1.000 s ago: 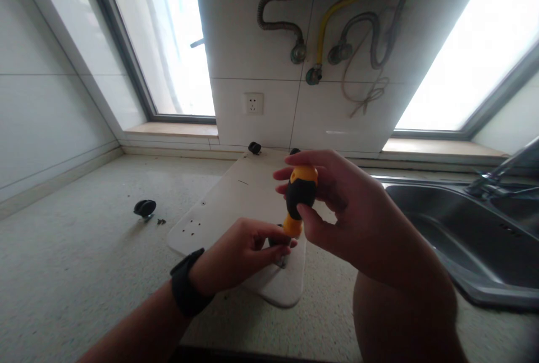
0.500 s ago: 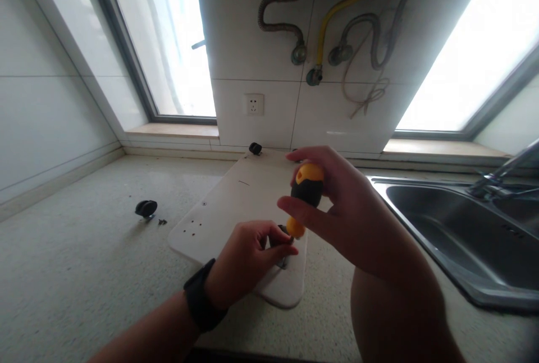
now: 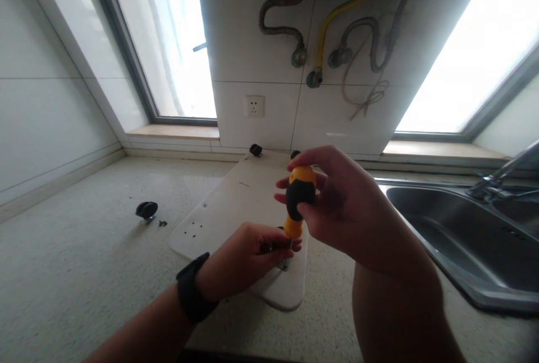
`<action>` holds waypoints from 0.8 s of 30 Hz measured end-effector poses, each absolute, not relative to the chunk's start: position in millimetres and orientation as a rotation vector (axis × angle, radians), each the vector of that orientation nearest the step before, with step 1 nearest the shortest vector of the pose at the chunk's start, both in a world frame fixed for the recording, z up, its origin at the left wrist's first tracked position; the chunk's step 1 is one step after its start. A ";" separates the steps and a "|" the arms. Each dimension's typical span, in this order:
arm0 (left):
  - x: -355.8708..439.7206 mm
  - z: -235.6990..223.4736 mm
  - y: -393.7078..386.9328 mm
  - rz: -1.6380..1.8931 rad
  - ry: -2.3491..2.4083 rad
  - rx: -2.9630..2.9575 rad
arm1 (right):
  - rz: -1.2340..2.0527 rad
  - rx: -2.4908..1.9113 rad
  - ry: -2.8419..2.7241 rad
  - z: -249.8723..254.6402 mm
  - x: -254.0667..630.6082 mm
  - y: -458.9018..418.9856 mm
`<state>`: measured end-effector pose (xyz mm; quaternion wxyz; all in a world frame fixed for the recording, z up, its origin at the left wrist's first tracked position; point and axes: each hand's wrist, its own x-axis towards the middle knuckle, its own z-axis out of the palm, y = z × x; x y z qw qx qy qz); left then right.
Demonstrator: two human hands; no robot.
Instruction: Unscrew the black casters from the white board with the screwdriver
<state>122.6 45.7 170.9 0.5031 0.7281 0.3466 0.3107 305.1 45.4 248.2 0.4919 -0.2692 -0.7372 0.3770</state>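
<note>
Head view: facing forward, down over countertop (image 3: 84,273), close.

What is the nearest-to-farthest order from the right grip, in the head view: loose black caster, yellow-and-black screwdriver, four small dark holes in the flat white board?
1. Yellow-and-black screwdriver: in the right grip.
2. Four small dark holes: towards the left corner of the flat white board.
3. Loose black caster: farther left, on the speckled counter.

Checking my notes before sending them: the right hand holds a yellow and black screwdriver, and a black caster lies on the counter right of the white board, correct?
Not quite: the head view shows the black caster on the counter left of the white board. The right hand does hold the yellow and black screwdriver.
</note>
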 end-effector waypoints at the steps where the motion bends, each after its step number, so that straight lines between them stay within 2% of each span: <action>1: 123.6 169.6 45.7 0.767 0.839 1.744 | 0.879 -0.666 -1.818 248.8 305.3 44.5; 9: 128.2 153.4 45.2 0.916 0.966 1.680 | 0.509 -0.928 -2.024 254.9 305.6 37.7; 24: 123.3 153.9 46.2 0.927 1.042 1.661 | 0.659 -0.718 -1.778 252.6 304.3 38.5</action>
